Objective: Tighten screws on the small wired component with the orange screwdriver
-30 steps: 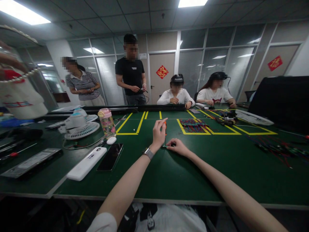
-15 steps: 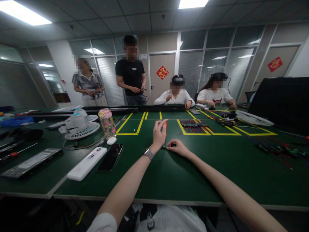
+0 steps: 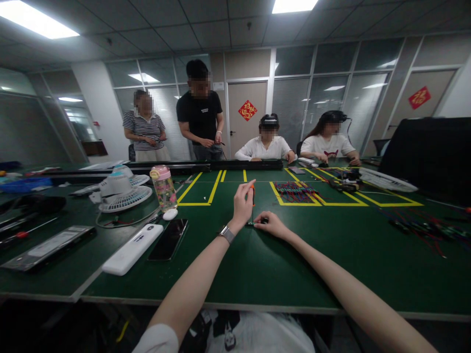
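My left hand point(image 3: 242, 206) is closed round a small screwdriver with an orange handle point(image 3: 252, 189), held upright with its tip down on the green table point(image 3: 257, 264). My right hand point(image 3: 270, 223) lies on the table just right of the tip, its fingers pinched on a small dark part point(image 3: 262, 220). A watch sits on my left wrist point(image 3: 226, 233).
To the left lie a black phone point(image 3: 168, 239), a white power bank point(image 3: 131, 248), a white mouse point(image 3: 170, 214), a pink-lidded bottle point(image 3: 163, 187) and a small fan point(image 3: 121, 189). A bundle of coloured wires point(image 3: 294, 191) fills a yellow-taped box. Two people sit opposite; two stand behind.
The white object held up at the far left a second ago is gone. The standing person in the striped shirt has stepped right. My hands have barely moved.
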Action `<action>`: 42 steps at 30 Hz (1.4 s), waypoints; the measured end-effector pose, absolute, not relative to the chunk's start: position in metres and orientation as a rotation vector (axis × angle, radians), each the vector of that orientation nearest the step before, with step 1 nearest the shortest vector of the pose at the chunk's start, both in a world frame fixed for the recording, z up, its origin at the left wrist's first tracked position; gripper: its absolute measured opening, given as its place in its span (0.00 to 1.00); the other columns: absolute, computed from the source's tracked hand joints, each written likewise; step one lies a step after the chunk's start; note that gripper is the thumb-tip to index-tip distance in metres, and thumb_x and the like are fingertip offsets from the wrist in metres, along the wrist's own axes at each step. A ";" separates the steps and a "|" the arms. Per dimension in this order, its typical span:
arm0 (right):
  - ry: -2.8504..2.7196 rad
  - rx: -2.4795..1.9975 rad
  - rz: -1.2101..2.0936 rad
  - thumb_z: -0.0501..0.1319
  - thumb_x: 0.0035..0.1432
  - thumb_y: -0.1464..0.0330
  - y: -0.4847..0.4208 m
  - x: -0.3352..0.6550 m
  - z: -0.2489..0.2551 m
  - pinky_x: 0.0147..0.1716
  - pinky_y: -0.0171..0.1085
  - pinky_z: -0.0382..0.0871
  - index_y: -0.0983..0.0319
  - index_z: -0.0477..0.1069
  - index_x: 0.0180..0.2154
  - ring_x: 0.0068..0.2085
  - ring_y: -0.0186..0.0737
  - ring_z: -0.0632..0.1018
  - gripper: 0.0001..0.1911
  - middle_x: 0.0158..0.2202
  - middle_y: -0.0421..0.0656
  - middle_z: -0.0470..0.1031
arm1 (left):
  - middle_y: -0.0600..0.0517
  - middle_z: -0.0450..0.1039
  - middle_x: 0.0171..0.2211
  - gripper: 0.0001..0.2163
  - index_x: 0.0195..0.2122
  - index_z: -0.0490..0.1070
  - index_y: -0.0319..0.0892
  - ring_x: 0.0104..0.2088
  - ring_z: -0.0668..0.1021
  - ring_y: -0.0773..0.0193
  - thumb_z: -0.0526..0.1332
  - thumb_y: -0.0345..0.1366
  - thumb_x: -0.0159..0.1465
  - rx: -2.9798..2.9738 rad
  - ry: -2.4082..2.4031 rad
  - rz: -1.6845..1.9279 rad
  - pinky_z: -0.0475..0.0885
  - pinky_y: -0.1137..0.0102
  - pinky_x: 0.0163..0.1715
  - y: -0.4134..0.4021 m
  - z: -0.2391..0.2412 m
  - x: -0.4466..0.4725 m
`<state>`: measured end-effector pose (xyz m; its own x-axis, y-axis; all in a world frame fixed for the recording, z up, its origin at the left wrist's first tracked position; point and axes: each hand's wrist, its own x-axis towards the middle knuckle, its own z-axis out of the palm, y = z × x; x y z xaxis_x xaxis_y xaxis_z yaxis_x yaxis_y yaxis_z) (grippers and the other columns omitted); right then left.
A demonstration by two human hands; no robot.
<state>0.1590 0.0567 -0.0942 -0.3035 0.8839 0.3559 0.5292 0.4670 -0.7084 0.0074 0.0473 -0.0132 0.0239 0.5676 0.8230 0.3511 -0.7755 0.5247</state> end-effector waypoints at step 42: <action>-1.986 -1.167 0.611 0.66 0.47 0.66 0.056 0.159 -0.093 0.36 0.37 0.68 0.65 0.78 0.32 0.32 0.39 0.75 0.09 0.29 0.43 0.76 | 0.47 0.74 0.45 0.15 0.52 0.69 0.42 0.45 0.75 0.63 0.50 0.34 0.68 2.085 0.954 1.862 0.68 0.69 0.47 0.050 -0.015 0.008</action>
<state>0.1592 0.0564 -0.0927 -0.3121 0.8805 0.3569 0.5278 0.4731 -0.7054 0.0080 0.0501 -0.0150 0.0053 0.5696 0.8219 0.3347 -0.7756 0.5353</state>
